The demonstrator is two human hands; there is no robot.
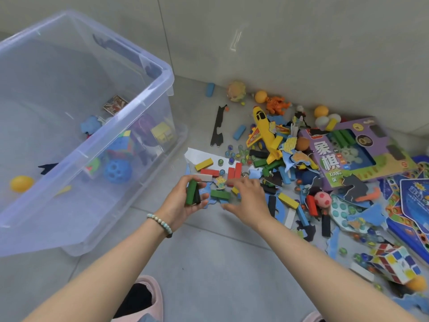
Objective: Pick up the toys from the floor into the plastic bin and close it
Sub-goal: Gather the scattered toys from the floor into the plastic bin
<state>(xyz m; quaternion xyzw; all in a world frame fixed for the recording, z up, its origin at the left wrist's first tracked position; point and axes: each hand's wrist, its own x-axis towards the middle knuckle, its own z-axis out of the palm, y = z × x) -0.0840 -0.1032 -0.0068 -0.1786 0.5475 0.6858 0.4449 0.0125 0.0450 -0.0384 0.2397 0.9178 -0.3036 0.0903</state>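
A clear plastic bin [160, 73] stands open on the left, holding a few toys such as a blue holed ball [117, 171] and a yellow ball [21, 183]. My left hand [185, 201] grips a green block [191, 192] and a black block together. My right hand [249, 198] hovers with spread fingers just over a green block [220, 194] lying on the floor. Red [234, 170], yellow [203, 164] and white blocks lie just beyond my hands. A yellow toy plane [264, 129] lies further back.
A dense pile of toys covers the floor to the right: a purple game box [352, 152], a puzzle cube [394, 263], marbles, foam puzzle pieces, balls, a blue board [415, 205]. A grey wall runs behind. My slippered feet show at the bottom edge.
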